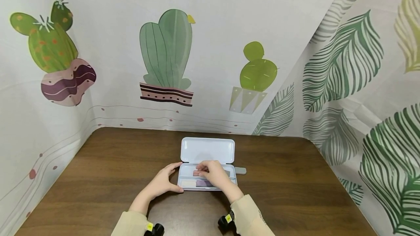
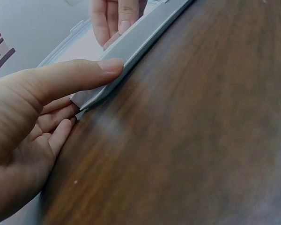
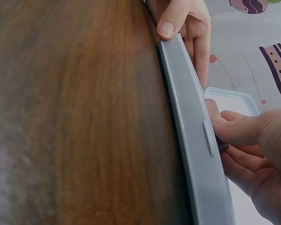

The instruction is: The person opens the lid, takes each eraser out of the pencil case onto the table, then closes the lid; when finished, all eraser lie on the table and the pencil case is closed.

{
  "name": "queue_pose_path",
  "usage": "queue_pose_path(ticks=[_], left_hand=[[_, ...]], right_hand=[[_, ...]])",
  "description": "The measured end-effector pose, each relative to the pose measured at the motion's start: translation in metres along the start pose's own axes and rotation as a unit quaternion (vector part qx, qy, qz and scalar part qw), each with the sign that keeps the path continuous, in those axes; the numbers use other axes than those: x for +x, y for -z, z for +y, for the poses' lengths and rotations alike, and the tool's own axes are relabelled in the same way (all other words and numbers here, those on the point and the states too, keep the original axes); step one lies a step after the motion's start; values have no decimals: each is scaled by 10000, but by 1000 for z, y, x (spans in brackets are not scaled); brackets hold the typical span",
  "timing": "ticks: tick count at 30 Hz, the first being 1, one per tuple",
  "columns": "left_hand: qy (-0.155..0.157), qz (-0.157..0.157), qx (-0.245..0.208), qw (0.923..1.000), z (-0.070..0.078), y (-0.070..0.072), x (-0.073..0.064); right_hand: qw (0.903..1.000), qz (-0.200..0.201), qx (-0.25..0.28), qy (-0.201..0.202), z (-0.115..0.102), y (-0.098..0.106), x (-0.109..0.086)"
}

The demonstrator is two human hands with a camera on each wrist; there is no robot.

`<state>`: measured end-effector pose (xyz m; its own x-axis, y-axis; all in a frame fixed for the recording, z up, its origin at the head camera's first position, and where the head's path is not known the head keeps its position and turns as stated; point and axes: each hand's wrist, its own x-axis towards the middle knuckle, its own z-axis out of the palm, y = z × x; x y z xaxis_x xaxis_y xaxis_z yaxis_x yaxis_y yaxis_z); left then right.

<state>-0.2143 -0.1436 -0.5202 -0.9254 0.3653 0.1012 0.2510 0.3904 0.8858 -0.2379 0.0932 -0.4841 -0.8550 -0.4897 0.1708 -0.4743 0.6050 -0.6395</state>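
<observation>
A pale blue pencil case point(image 1: 207, 189) lies on the table with its lid point(image 1: 207, 150) raised at the back. My left hand point(image 1: 161, 182) holds the case's left end, thumb at the near corner and fingers at the far one. In the left wrist view, that thumb point(image 2: 86, 77) presses the front wall. My right hand point(image 1: 214, 174) reaches into the back compartment and pinches a small pink block point(image 1: 196, 173), which shows reddish-brown in the right wrist view. A white block point(image 1: 188, 184) and a purple block point(image 1: 203, 183) lie in the front compartment.
A grey flat piece point(image 1: 240, 170) sticks out by the case's right side. Another grey piece point(image 1: 227, 173) shows partly behind the right hand. The brown wooden table point(image 1: 131, 152) meets a cactus-printed cloth point(image 1: 210, 46) at its back edge.
</observation>
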Motion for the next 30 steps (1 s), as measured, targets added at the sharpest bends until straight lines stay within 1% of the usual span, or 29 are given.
queue_pose_path(ticks=[4, 8, 12, 15, 18, 21, 25, 30], left_hand=[[-10, 0, 14, 10000, -1, 0, 0], [7, -3, 17, 10000, -1, -1, 0], [-26, 14, 24, 10000, -2, -1, 0], [-25, 28, 34, 10000, -2, -1, 0], [49, 52, 21, 10000, -1, -1, 0], [136, 62, -32, 9999, -1, -2, 0], [121, 47, -14, 9999, -2, -2, 1], [61, 31, -3, 10000, -2, -1, 0]], right_hand=[[9999, 79, 67, 6, 1, -1, -1], [9995, 301, 119, 8, 1, 0, -3], [9983, 565, 133, 69, 1, 6, -8], [9968, 776, 87, 191, 4, 13, -13], [9939, 1080, 41, 230, 11, 22, -20], [9888, 1471, -35, 263, 20, 32, -26], [9805, 1933, -39, 337, 34, 45, -34], [9757, 2179, -53, 238, 51, 61, -43]])
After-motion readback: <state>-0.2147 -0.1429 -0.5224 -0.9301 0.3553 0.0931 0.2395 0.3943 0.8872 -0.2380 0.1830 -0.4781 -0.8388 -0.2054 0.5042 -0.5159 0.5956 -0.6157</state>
